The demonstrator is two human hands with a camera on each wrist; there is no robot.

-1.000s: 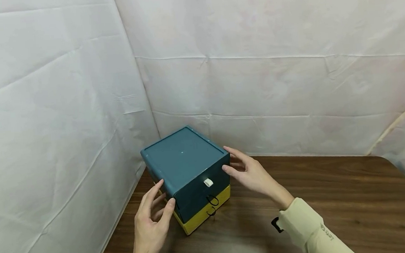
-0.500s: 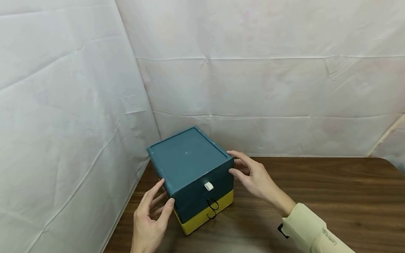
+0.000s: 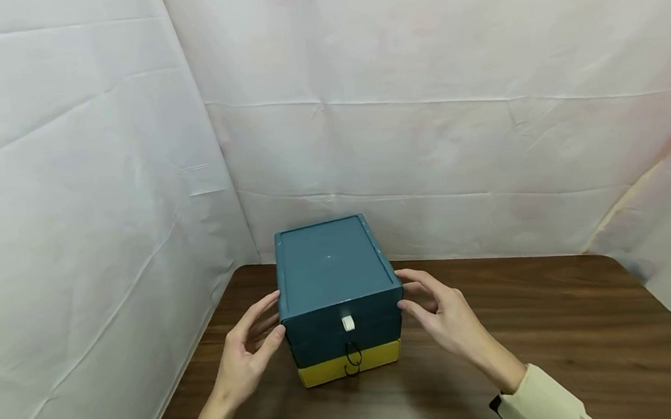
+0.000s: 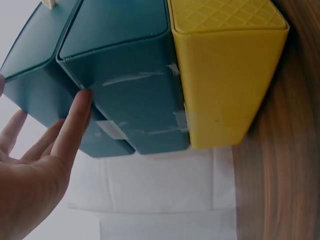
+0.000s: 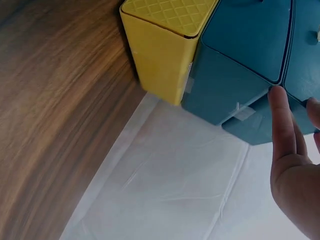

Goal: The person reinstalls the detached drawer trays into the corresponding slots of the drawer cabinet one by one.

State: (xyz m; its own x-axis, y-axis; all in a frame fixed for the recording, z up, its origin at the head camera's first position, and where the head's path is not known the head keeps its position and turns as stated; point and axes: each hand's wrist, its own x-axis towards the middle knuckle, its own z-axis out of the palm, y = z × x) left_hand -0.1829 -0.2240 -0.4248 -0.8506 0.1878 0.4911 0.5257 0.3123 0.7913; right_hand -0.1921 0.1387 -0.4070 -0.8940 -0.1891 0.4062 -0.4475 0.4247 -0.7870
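A stack of small drawer boxes stands on the table, two teal tiers over a yellow tier. A white pull tab is on the upper front and black cord loops hang lower down. My left hand touches the left side of the top teal tier with its fingertips, thumb by the front corner. On the opposite side, my right hand rests its fingertips against that tier, thumb at the front edge. Both hands' fingers are gently bent. Clear tape joins the tiers in the left wrist view.
The wood-grain table extends to the right and in front of the stack. White sheeting hangs as a left wall and a back wall, close behind the boxes.
The stack has turned clockwise as seen from above, so its front now faces me more squarely. It also sits further right in view. Both hands have stayed at its sides.
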